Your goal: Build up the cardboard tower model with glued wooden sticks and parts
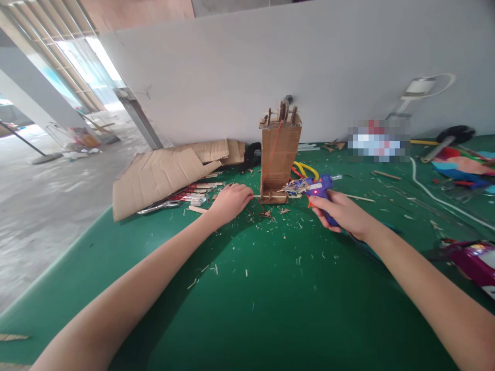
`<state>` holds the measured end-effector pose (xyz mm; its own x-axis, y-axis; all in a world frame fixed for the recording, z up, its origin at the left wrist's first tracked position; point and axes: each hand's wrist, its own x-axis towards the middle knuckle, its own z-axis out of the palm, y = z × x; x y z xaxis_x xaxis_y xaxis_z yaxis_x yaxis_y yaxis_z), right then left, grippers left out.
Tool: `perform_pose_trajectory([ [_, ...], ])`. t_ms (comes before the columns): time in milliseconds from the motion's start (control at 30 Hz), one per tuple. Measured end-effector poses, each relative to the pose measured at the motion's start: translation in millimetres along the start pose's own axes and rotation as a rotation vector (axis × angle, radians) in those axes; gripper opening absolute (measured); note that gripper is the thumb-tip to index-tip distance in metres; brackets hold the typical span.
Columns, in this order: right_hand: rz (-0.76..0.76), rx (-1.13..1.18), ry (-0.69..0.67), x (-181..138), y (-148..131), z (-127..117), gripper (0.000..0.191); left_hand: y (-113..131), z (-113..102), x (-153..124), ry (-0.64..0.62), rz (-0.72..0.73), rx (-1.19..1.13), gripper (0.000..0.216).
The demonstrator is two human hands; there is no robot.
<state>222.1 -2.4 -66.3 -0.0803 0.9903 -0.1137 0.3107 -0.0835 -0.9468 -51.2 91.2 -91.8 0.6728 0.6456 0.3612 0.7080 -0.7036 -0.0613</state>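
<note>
A tall, narrow cardboard structure [281, 154] stands upright on the green table, with small cardboard pieces sticking up from its top and a red string down its front. Through its base runs a thin wooden stick [257, 196]. My left hand [233, 200] is closed at the stick's left end; the fingertips are partly hidden. In my right hand [338, 211] is a blue hot glue gun [320, 184] with an orange trigger. Its nozzle end, crusted with bits, points left at the lower right of the structure. A clear glue stick shows at its back.
Folded cardboard [166, 178] lies at the left, over packets of sticks [189, 196]. Yellow-handled scissors [307, 169] are behind the glue gun. Wood scraps litter the green table [247, 319]. A white cable [433, 193] and a magenta object [474, 260] lie at the right.
</note>
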Motion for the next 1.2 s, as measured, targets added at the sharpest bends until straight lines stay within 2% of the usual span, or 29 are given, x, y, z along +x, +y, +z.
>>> perform_pose_trajectory([
  [167,-0.015,-0.114,-0.015,3,5,7,0.029,1,-1,0,-0.007,0.006,-0.001,0.025],
  [500,-0.029,-0.151,-0.021,7,11,13,0.032,2,-1,0,-0.019,0.008,0.007,0.026],
  [833,-0.032,-0.113,-0.032,8,10,16,0.031,2,0,1,-0.022,0.052,0.072,0.026],
  [1200,-0.023,-0.052,-0.019,4,2,14,0.030,-4,-3,3,-0.059,0.002,-0.036,0.023],
])
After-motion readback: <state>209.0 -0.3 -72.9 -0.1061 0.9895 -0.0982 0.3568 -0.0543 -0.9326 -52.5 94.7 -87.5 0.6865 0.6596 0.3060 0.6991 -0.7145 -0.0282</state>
